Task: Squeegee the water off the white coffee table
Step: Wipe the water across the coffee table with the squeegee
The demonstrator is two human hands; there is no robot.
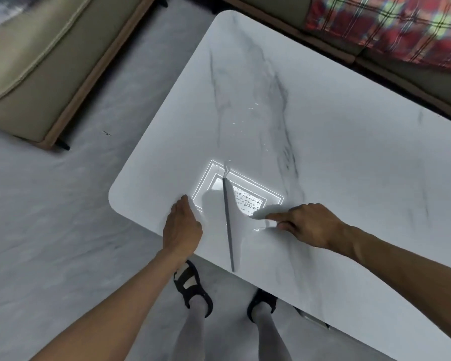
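The white marble coffee table fills the middle and right of the view. On it stands a white squeegee with a grey blade, the blade running from the near edge toward the table's middle. My right hand grips its handle, index finger stretched along it. Water droplets glint just right of the blade in a ceiling light's reflection, and more water droplets lie farther out. My left hand rests flat on the table near its left corner, left of the blade.
A beige sofa stands on the grey floor to the far left. A second sofa with a red plaid blanket runs along the table's far side. My feet in black sandals stand at the table's near edge.
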